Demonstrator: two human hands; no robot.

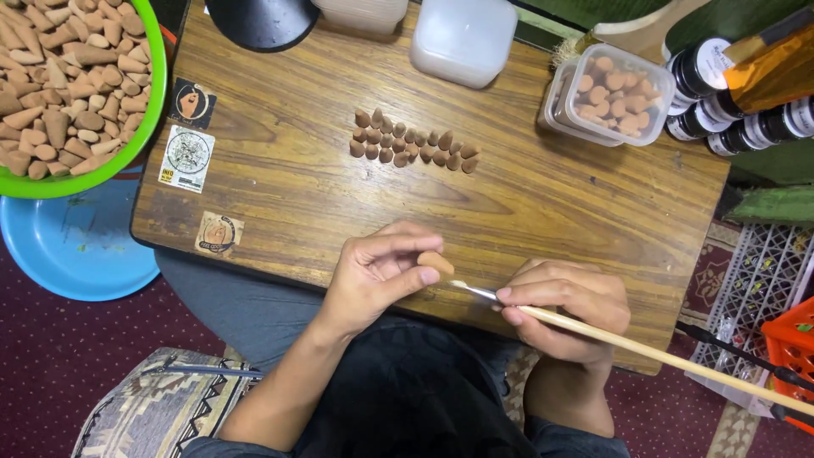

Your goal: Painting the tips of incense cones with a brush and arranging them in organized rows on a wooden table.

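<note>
A small brown clay cone (pixel 435 262) is pinched between the thumb and fingertips of the left hand (pixel 377 276), held just above the near edge of the wooden surface (pixel 543 199), with its blunt end facing the right hand (pixel 566 307). The right hand is closed around a long thin brush (pixel 644 349), whose metal-collared tip just touches the cone from the right. Farther back on the surface stand rows of similar cones (pixel 412 144), well apart from the hands, with a clear tub of cones (pixel 616 93) at the far right and a green bowl (pixel 144 110) heaped with cones at the far left.
</note>
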